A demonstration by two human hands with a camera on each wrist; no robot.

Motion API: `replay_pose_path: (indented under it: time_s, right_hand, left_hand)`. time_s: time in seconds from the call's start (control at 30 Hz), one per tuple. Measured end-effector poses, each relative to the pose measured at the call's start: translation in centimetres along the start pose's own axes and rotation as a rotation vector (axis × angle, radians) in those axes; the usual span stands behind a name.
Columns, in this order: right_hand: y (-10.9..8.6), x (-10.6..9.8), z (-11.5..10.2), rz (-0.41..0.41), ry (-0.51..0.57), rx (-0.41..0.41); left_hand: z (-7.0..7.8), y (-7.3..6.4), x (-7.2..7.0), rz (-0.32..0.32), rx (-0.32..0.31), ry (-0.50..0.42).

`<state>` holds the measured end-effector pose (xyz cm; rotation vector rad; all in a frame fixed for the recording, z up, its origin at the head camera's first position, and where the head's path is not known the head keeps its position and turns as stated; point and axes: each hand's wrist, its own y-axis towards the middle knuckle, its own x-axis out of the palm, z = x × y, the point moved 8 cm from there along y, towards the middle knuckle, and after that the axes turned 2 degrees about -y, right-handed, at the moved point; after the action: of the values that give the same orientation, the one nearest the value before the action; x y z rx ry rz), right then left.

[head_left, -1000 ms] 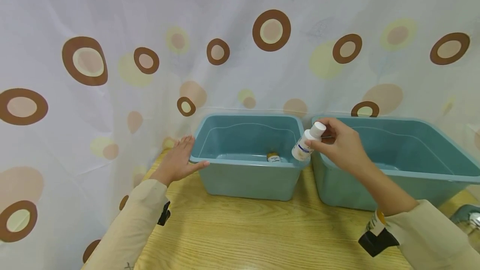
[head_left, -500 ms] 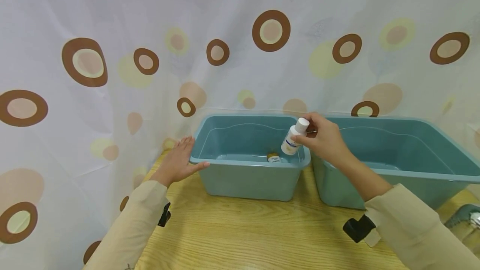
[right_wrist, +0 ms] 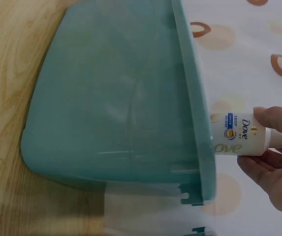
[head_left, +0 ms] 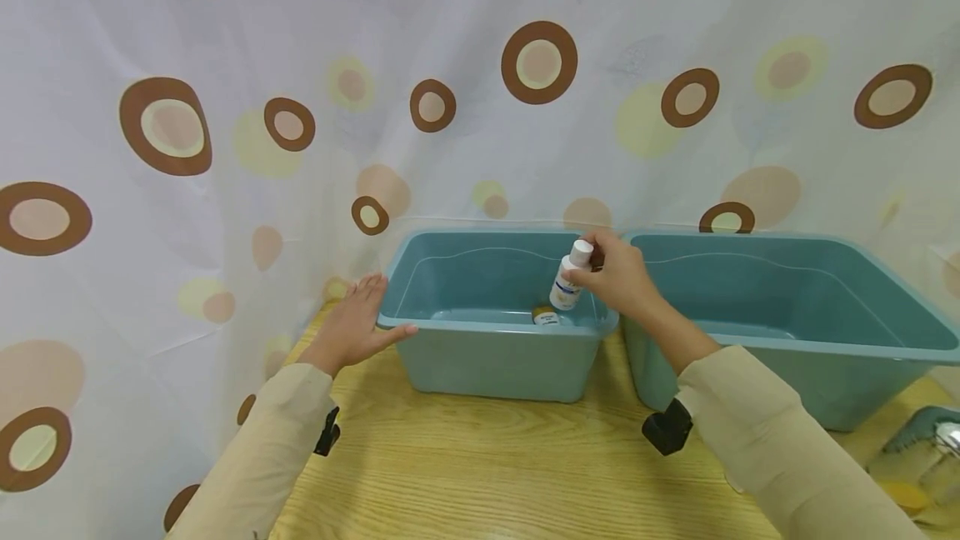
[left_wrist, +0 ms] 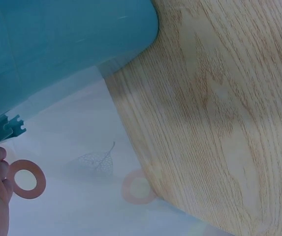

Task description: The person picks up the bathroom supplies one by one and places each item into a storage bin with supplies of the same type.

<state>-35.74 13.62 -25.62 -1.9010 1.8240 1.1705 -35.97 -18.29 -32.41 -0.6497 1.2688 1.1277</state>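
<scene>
We note a white hanging sheet, printed with brown rings and softer peach and yellow ovals, across the background and down the left side; it shows some creases. In the left wrist view we record a faint grey leaf outline on it. We find a yellowish wood-grained tabletop. At its right stands an open, rectangular teal plastic bin. At lower right we observe a see-through container, partly cut off and blurred.
</scene>
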Motion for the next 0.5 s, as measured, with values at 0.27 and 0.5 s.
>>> replay_pose_path:
  time_s: [0.27, 0.5]
  right_hand:
    - [0.6, 0.7, 1.7, 0.005, -0.034, 0.041]
    - [1.0, 1.3, 2.4, 0.002, -0.038, 0.058]
  left_hand:
    - [-0.1, 0.0, 0.0, 0.005, 0.004, -0.010]
    - [-0.1, 0.0, 0.1, 0.005, 0.009, -0.019]
